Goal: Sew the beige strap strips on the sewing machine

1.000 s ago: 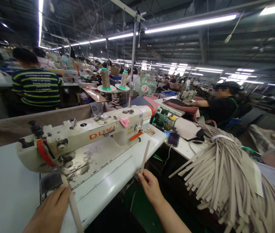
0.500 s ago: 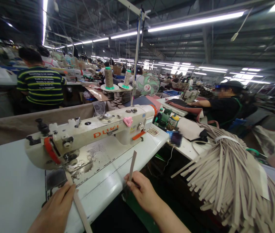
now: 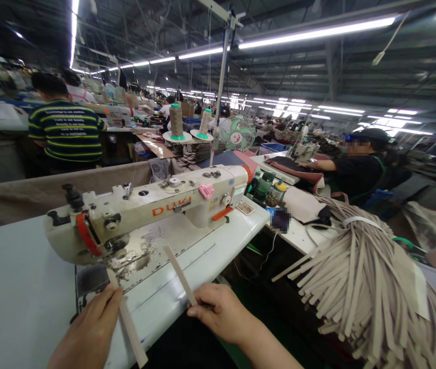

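A cream sewing machine (image 3: 152, 210) with orange lettering stands on the white table (image 3: 14, 287). My left hand (image 3: 90, 333) rests on the table's front edge, fingers pressing a beige strip (image 3: 127, 318) that runs up under the machine's needle end. My right hand (image 3: 220, 312) pinches the lower end of a second beige strip (image 3: 179, 274), which leans up and to the left over the machine bed. A large bundle of the same beige strips (image 3: 359, 292) hangs at my right, tied with a white band.
Two thread cones (image 3: 177, 123) and a small fan (image 3: 237, 133) stand behind the machine. A person in a striped shirt (image 3: 66, 130) stands at far left; another in black (image 3: 356, 169) sits at right. Bottles (image 3: 267, 187) crowd the neighbouring table.
My right hand has moved left toward the table with its strip, which has tipped from upright to leaning left. My left hand has shifted slightly right along the front edge.
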Available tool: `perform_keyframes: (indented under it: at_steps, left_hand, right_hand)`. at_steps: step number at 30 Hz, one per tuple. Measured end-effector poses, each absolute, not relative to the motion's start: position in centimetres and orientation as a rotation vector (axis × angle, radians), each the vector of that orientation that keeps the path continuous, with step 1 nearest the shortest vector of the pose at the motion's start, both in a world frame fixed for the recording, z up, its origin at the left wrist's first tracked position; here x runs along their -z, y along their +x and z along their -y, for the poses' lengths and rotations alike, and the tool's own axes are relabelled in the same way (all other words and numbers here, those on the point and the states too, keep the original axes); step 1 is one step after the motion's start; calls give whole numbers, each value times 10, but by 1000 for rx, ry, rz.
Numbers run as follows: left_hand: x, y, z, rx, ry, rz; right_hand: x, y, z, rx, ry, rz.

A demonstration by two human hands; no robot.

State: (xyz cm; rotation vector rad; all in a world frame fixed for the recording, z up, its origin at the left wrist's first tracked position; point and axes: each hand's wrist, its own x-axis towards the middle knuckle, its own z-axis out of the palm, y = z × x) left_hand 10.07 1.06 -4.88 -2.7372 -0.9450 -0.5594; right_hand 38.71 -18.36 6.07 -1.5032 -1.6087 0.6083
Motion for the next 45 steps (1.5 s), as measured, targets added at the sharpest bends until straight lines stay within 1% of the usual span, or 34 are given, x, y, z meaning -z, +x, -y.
perform_keyframes:
  at_steps: [5, 19, 30, 39, 45]
  left_hand:
    - [48, 101, -10, 588, -2738, 930]
    - [56, 101, -9, 650, -2755, 914]
    - [34, 108, -1, 715, -2731, 926]
    - [40, 107, -15, 770, -2778, 942]
    - [19, 118, -10, 901, -2744, 1099]
  right_hand:
    - [-63, 381, 183, -638, -1559, 1670]
    - [-63, 372, 181, -669, -1505, 1745]
    - [-55, 368, 178, -679, -1572, 1852]
    - [-52, 366, 176, -653, -1592, 1875]
    - [-59, 362, 177, -771, -1608, 1819]
